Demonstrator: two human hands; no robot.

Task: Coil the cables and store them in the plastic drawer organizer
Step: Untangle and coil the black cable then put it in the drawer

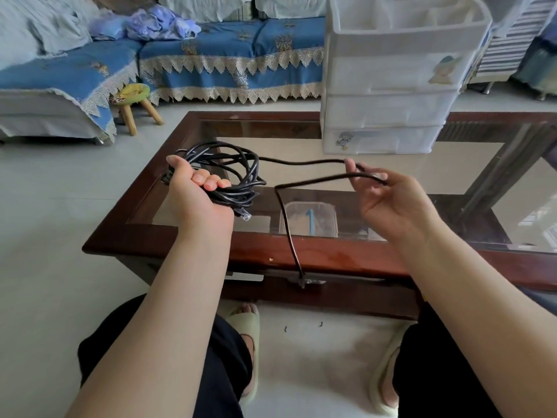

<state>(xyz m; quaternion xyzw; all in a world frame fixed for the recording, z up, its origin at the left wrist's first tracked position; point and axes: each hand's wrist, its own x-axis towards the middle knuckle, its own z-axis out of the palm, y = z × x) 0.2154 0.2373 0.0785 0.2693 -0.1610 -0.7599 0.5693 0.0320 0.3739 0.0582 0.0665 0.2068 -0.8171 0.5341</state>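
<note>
Black network cable point(223, 173), mid-coil: left hand point(196, 191) grips the loops.
Right hand point(388, 197) pinches the tail; feed it over evenly, matching loop size.

A home living room, plainly: a sofa point(211, 55) under blue lace-edged covers with laundry point(156, 24) heaped on it, a small wooden stool point(135, 104) on the pale tiled floor point(54, 191), and a glass-topped wooden coffee table point(301, 251).
</note>
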